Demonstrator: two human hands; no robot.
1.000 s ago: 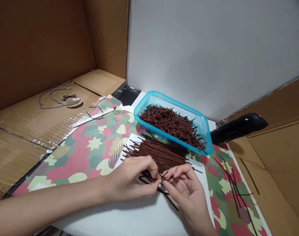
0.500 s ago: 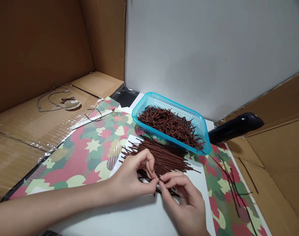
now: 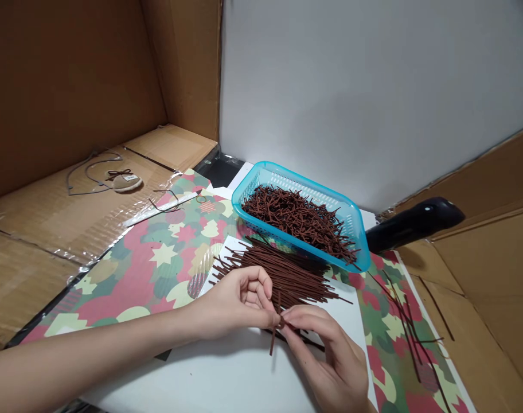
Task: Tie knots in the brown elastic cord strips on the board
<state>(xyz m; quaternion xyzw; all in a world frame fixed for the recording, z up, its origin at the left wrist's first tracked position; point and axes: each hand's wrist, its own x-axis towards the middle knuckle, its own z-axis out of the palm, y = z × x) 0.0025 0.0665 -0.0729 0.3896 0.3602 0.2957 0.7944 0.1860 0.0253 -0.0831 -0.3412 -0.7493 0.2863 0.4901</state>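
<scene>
My left hand (image 3: pixel 239 304) and my right hand (image 3: pixel 334 350) meet fingertip to fingertip over a white board (image 3: pixel 227 378). Between them they pinch a thin brown cord (image 3: pixel 272 342); one short end hangs below the fingertips and a bit shows above. Whether it is knotted is hidden by the fingers. Just behind the hands lies a bundle of straight brown cords (image 3: pixel 287 275), side by side on the board. Beyond it, a blue plastic basket (image 3: pixel 304 171) holds a heap of short brown cord pieces (image 3: pixel 300 221), tangled together.
A black handle-like object (image 3: pixel 416 222) juts out right of the basket. Loose cords (image 3: pixel 410 327) lie on the patterned mat (image 3: pixel 153 281) at right. At left are a white strip (image 3: pixel 162 209) and a beige piece with a brown bow (image 3: pixel 128 182). Cardboard walls flank the area.
The pinched cord's short end now hangs clearly below my fingertips. My right hand has turned slightly and shifted a little right and down; the fingers of my left hand are more curled.
</scene>
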